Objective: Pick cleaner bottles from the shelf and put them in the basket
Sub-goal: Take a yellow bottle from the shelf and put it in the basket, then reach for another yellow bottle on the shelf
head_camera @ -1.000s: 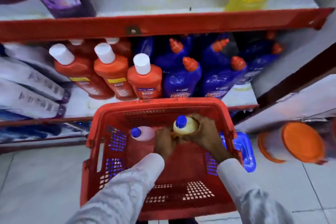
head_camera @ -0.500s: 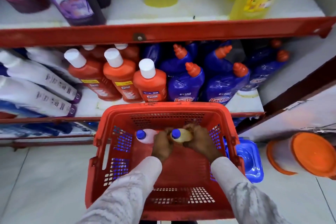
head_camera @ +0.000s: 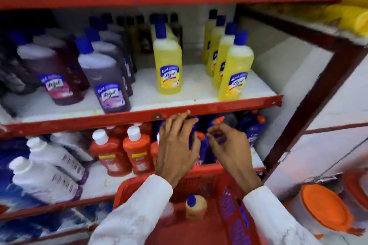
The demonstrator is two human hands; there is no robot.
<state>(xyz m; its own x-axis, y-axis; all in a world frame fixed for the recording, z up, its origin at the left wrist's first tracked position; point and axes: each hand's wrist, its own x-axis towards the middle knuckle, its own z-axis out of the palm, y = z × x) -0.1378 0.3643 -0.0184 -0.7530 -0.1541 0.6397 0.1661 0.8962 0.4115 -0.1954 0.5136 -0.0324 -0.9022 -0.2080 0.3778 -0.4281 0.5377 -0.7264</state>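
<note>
The red plastic basket (head_camera: pixel 139 184) sits low in front of the shelf, with a yellow blue-capped bottle (head_camera: pixel 194 208) standing inside it. Both my hands are raised above the basket's far rim, in front of the blue bottles with orange caps (head_camera: pixel 251 128) on the lower shelf. My left hand (head_camera: pixel 176 145) has its fingers spread and reaches up to the red shelf edge; it holds nothing. My right hand (head_camera: pixel 227 145) has loosely bent fingers and is empty. On the shelf above stand yellow cleaner bottles (head_camera: pixel 168 65) and purple cleaner bottles (head_camera: pixel 108 87).
Orange bottles with white caps (head_camera: pixel 112 153) stand left of my hands, and white bottles (head_camera: pixel 45 181) lie further left. A dark upright post (head_camera: pixel 310 103) bounds the shelf on the right. Orange-lidded containers (head_camera: pixel 326 208) sit on the floor at the right.
Both hands let go of the yellow bottle in the basket and rose toward the shelf. My view tilted upward, bringing the yellow and purple bottle shelf into sight.
</note>
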